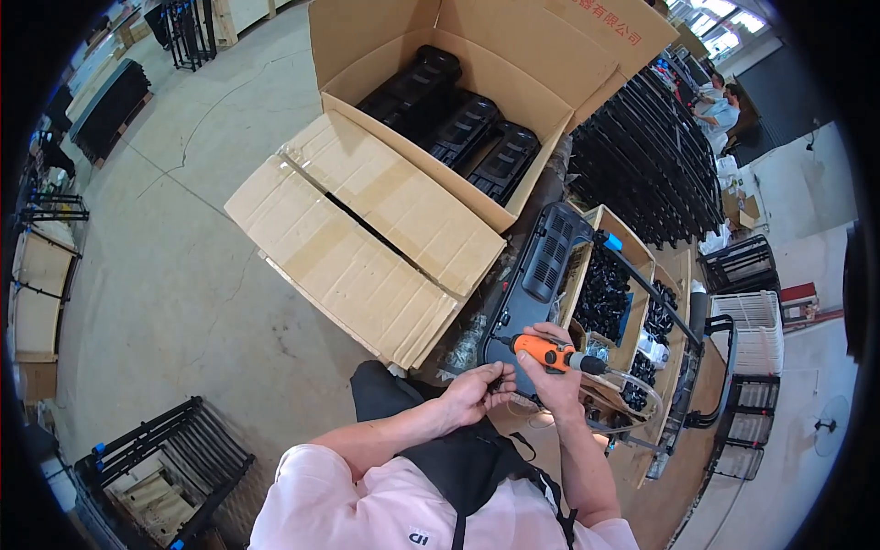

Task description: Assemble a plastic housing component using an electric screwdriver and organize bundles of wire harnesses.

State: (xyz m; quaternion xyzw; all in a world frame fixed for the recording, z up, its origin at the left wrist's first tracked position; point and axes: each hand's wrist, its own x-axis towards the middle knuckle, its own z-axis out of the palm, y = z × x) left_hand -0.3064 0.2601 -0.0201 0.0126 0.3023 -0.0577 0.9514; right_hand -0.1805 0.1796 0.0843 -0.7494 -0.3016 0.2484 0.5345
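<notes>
My right hand [555, 383] is wrapped round an orange and black power screwdriver [539, 349]. The tool's tip points left, over the near end of a long black plastic housing [519, 323] with a slotted grille. Close beside it, my left hand [474, 392] has its fingers pinched together at the housing's near edge. Whatever lies between those fingers is too small or hidden to make out. A cable or hose [642, 383] curves away behind the screwdriver's rear end.
Right of the housing, wooden bins [600, 284] hold several small black parts. Ahead stands an open cardboard box [367, 69] with black plastic housings inside; its flap [367, 247] hangs toward me. Black frames [642, 151] are stacked at the far right, near other people. More frames [174, 467] stand lower left.
</notes>
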